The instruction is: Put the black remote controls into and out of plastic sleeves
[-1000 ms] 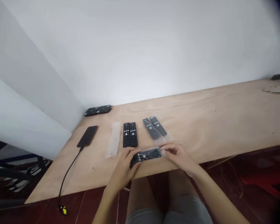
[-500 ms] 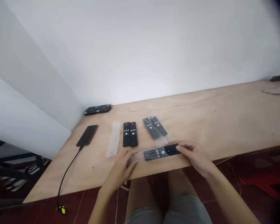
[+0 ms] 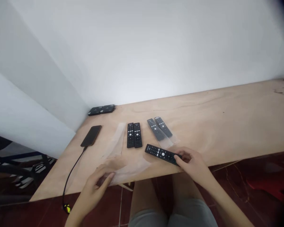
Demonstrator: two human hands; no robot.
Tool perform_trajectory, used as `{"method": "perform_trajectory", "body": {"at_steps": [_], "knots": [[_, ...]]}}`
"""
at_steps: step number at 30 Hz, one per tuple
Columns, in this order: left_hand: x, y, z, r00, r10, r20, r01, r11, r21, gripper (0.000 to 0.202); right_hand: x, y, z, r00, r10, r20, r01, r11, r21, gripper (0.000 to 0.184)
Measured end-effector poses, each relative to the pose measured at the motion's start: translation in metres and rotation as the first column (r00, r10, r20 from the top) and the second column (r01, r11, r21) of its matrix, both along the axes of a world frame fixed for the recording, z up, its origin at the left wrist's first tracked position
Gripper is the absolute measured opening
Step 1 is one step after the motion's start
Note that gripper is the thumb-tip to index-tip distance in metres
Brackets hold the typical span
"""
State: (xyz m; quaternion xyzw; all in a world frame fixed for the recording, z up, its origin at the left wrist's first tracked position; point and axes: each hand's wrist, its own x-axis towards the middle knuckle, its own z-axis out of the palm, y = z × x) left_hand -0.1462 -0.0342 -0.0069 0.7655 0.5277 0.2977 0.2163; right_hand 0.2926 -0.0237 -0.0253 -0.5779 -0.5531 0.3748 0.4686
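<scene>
My right hand (image 3: 191,162) grips the near end of a black remote control (image 3: 161,154), which lies bare on the wooden table (image 3: 227,126) and points up-left. My left hand (image 3: 98,178) is closed on a clear plastic sleeve (image 3: 130,168) at the table's front edge, stretched away from the remote. Two bare remotes (image 3: 134,135) lie side by side just behind. Two more remotes in clear sleeves (image 3: 160,128) lie to their right. Another empty clear sleeve (image 3: 117,137) lies to the left of the bare pair.
A dark phone (image 3: 92,135) with a black cable (image 3: 72,171) lies at the table's left. A flat black device (image 3: 102,109) sits against the white wall. My knees (image 3: 156,195) are under the table's front edge. The floor is dark red.
The remote has come out of its clear sleeve: my right hand drew it to the right while my left hand pulled the sleeve down-left to the table's edge.
</scene>
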Motion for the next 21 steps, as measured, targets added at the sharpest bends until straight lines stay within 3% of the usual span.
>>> {"method": "perform_trajectory", "body": {"at_steps": [4,6,11,15,21], "knots": [[-0.015,0.003,0.005,0.984,0.172,0.044,-0.177,0.967,0.184,0.029,-0.019,0.008,0.001,0.975,-0.022,0.221,0.011,0.999,0.049,0.015],[-0.02,0.012,0.004,0.977,0.211,0.002,-0.205,0.948,0.243,0.03,-0.025,0.012,0.002,0.958,-0.026,0.286,0.015,0.999,0.039,0.015],[-0.016,0.033,-0.006,0.985,0.128,-0.118,-0.104,0.976,0.191,0.027,-0.044,0.029,0.005,0.888,0.06,0.456,-0.091,0.995,0.046,0.013],[0.003,0.037,-0.006,0.99,0.094,-0.106,-0.077,0.984,0.162,0.024,-0.064,0.052,0.008,0.793,0.035,0.608,-0.114,0.989,0.091,0.014],[0.022,0.042,-0.002,0.992,-0.013,-0.129,0.029,0.991,0.13,0.022,-0.092,0.078,0.012,0.764,0.015,0.645,-0.166,0.97,0.175,0.02]]}}
